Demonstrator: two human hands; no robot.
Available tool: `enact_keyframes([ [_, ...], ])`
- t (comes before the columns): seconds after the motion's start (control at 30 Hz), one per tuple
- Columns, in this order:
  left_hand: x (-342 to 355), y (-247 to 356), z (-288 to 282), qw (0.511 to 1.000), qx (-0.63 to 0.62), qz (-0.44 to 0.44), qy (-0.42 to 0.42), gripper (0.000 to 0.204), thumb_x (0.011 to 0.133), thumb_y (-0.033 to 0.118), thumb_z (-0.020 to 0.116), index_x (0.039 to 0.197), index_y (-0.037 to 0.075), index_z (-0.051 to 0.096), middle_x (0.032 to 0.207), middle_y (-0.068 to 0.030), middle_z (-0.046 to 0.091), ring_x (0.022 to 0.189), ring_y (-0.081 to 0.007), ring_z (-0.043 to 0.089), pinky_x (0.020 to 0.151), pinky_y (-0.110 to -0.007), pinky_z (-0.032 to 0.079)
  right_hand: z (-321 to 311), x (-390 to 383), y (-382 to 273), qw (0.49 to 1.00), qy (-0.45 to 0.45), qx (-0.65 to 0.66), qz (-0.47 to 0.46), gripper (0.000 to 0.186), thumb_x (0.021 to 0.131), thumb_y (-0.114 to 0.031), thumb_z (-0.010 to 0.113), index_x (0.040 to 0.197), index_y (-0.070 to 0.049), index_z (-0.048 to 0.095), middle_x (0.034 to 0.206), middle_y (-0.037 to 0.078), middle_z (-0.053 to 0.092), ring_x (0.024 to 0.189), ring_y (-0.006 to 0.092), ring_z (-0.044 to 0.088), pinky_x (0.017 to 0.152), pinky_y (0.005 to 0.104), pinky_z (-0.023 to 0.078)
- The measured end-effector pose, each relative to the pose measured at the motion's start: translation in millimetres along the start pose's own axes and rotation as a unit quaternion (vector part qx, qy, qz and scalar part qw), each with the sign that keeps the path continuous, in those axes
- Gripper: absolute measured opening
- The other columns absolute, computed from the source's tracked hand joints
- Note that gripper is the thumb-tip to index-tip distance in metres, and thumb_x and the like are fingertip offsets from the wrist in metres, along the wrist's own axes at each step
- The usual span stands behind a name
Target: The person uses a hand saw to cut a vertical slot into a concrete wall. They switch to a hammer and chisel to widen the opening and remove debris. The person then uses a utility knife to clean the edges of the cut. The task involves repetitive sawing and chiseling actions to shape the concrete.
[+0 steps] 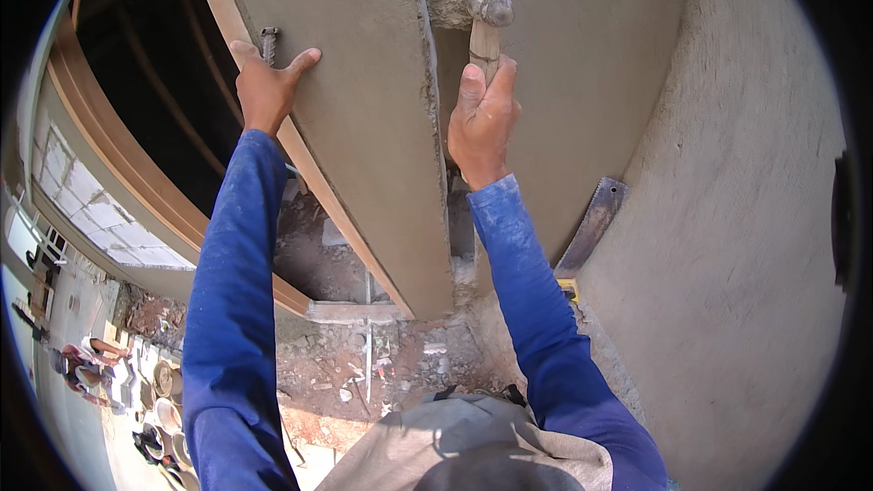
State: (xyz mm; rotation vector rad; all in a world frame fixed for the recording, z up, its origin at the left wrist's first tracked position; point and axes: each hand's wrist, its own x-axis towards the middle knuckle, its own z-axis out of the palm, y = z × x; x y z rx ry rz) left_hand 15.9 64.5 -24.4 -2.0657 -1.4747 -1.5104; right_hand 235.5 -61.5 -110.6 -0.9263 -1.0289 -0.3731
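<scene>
My right hand (pixel 482 123) is wrapped round the wooden handle of a hammer (pixel 489 11). The hammer's worn metal head is raised in front of a rough vertical slot (pixel 452 73) cut in the plastered wall (pixel 355 82). Over at the left, my left hand (pixel 265 82) rests by the wooden frame (pixel 305 150) that edges this wall. A short ribbed metal rod (pixel 269 44) with a flared top sticks up between its thumb and fingers. The rod's lower end is hidden by the hand.
A handsaw blade (pixel 593 223) leans in the corner at the right, above a yellow object (pixel 568 289). Rubble-strewn ground (pixel 400 368) lies below. A dark opening (pixel 150 64) is at left. Farther off, another person (pixel 86 368) is near several round containers (pixel 166 414).
</scene>
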Motion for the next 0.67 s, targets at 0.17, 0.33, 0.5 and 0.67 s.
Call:
enact_keyframes([
  [0.17, -4, 6, -4, 0.999, -0.010, -0.026, -0.015, 0.125, 0.071, 0.056, 0.084, 0.139, -0.028, 0.022, 0.105, -0.0368, 0.066, 0.098, -0.0409, 0.070, 0.089, -0.040, 0.056, 5, 2, 2, 0.997, -0.028, 0.039, 0.062, 0.031, 0.106, -0.029, 0.047, 0.115, 0.001, 0.046, 0.072, 0.017, 0.060, 0.061, 0.0338, 0.064, 0.055, 0.0427, 0.047],
  [0.33, 1, 5, -2, 0.998, 0.002, -0.043, -0.047, 0.128, 0.072, 0.059, 0.083, 0.142, -0.026, 0.017, 0.109, -0.0365, 0.065, 0.101, -0.0412, 0.069, 0.092, -0.040, 0.055, -10, 4, -4, 0.993, -0.066, 0.035, 0.095, 0.032, 0.105, -0.031, 0.050, 0.113, 0.000, 0.048, 0.075, 0.014, 0.062, 0.064, 0.0241, 0.064, 0.058, 0.0399, 0.048],
  [0.5, 0, 1, -3, 0.998, 0.031, -0.036, -0.028, 0.131, 0.073, 0.059, 0.082, 0.143, -0.026, 0.012, 0.108, -0.0354, 0.066, 0.101, -0.0401, 0.070, 0.093, -0.039, 0.054, -43, -8, -32, 0.985, -0.082, 0.039, 0.149, 0.026, 0.098, -0.021, 0.059, 0.111, 0.000, 0.050, 0.081, 0.011, 0.064, 0.071, 0.0169, 0.062, 0.066, 0.0354, 0.050],
  [0.67, 2, 6, -6, 0.998, 0.005, -0.022, -0.053, 0.131, 0.074, 0.058, 0.082, 0.143, -0.028, 0.011, 0.104, -0.0347, 0.067, 0.098, -0.0394, 0.071, 0.090, -0.038, 0.055, -76, 0, -47, 0.974, -0.121, 0.035, 0.189, 0.026, 0.093, -0.011, 0.058, 0.115, 0.001, 0.050, 0.087, 0.011, 0.066, 0.075, 0.0158, 0.063, 0.070, 0.0335, 0.051],
])
